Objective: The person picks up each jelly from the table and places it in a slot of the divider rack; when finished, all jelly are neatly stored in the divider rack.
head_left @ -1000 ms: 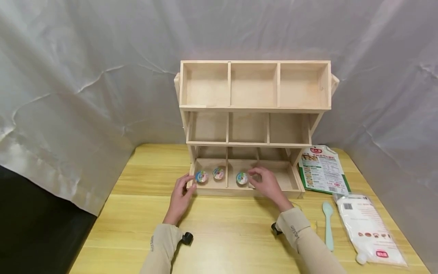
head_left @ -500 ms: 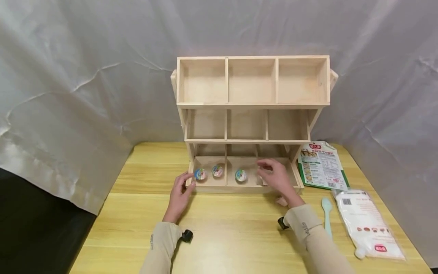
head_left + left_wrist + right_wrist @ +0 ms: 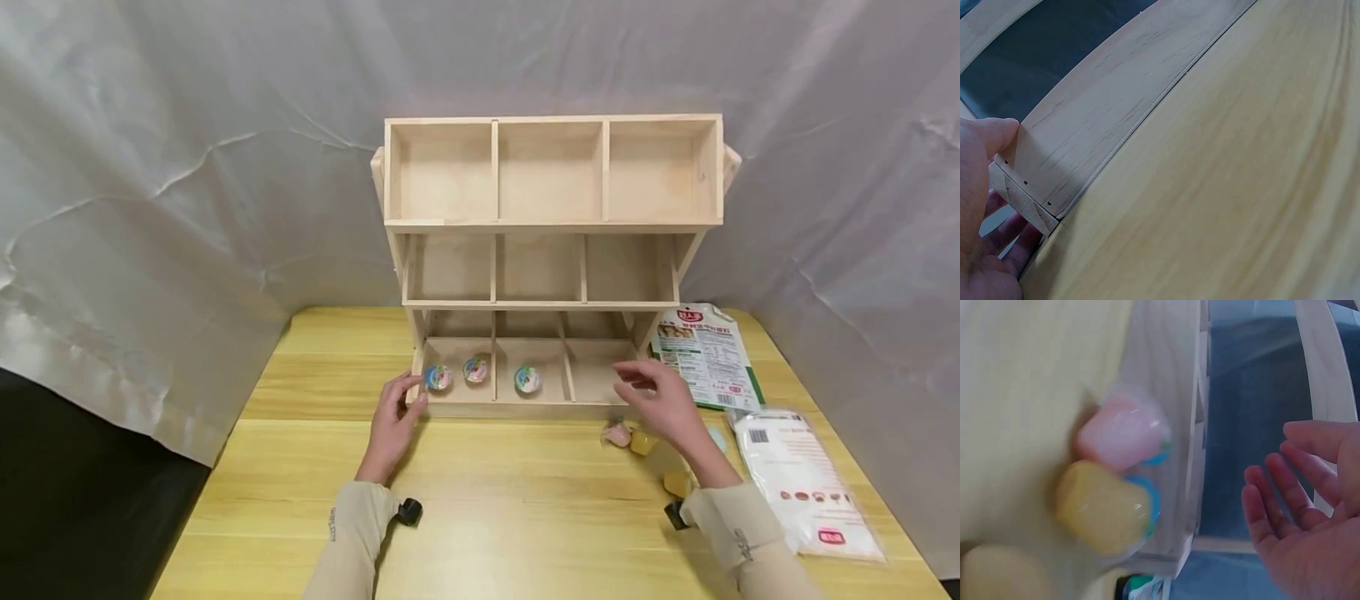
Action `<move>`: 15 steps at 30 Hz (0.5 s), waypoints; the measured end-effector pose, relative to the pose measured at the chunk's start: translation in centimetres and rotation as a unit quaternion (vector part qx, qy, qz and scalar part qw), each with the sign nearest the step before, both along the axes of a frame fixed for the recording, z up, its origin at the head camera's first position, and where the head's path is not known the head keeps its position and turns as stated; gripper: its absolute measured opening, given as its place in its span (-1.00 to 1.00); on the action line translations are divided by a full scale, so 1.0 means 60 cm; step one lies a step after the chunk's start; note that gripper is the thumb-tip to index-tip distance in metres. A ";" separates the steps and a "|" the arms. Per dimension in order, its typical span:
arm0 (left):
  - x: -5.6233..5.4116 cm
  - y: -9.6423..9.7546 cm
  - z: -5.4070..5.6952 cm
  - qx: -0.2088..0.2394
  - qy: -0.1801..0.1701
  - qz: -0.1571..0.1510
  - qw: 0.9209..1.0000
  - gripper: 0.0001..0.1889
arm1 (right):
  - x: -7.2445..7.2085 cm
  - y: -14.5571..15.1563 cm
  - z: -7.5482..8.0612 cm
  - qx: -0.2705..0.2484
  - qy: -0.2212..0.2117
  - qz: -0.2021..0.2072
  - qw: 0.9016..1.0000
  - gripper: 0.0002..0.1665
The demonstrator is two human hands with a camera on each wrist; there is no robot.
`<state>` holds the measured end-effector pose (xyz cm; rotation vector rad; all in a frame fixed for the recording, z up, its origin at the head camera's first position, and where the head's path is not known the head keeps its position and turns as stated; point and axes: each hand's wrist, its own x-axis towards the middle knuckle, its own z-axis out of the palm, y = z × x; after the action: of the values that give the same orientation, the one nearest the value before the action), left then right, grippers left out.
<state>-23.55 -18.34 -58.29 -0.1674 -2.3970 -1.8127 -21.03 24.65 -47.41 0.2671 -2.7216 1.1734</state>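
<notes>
My left hand (image 3: pixel 390 429) grips the lower left corner of a three-tier wooden rack (image 3: pixel 525 411); in the left wrist view its thumb lies on the front board, fingers round the end. Two jelly cups, one by the left hand (image 3: pixel 438 378) and another (image 3: pixel 476 370), sit in the bottom left compartment. A third jelly cup (image 3: pixel 527 380) is in the bottom middle one. Over the bottom tier's right end hovers my right hand (image 3: pixel 663 408), holding nothing, fingers loosely bent. Below it on the table lie a pink jelly cup (image 3: pixel 1124 431) and a yellow jelly cup (image 3: pixel 1107 506).
Another yellow jelly cup (image 3: pixel 677 483) lies near the right wrist. At the right are a green-and-white printed packet (image 3: pixel 708 358) and a white spouted pouch (image 3: pixel 806 483). The pale green spoon (image 3: pixel 717 439) is mostly hidden by the right arm. Grey curtains enclose the table.
My right hand has moved right, away from the cup in the middle compartment, uncovering the bottom right compartment and the loose cups on the table. The left hand has stayed at the corner.
</notes>
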 end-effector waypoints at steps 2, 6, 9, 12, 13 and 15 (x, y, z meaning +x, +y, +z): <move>0.000 -0.001 0.001 0.003 0.000 0.000 1.000 -0.59 | 0.014 0.008 -0.004 0.009 -0.006 -0.006 1.000 -0.62; -0.001 -0.002 0.003 0.003 0.002 0.003 1.000 -0.60 | 0.037 0.013 -0.016 0.027 -0.010 -0.014 0.999 -0.64; 0.000 -0.001 0.004 0.000 0.000 0.005 1.000 -0.60 | 0.050 0.010 -0.028 0.039 -0.019 -0.020 0.999 -0.66; 0.002 0.000 0.005 -0.001 -0.003 0.004 1.000 -0.59 | 0.057 0.007 -0.040 0.046 -0.037 -0.026 0.998 -0.66; 0.002 0.001 0.005 -0.001 -0.004 0.004 1.000 -0.59 | 0.059 0.005 -0.043 0.045 -0.043 -0.028 0.998 -0.65; 0.003 0.002 0.005 -0.003 -0.006 0.004 1.000 -0.59 | 0.060 0.001 -0.049 0.045 -0.052 -0.029 0.997 -0.63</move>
<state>-23.38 -18.20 -58.00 -0.1473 -2.4079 -1.8100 -17.41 24.72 -50.36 0.1421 -2.8565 1.0796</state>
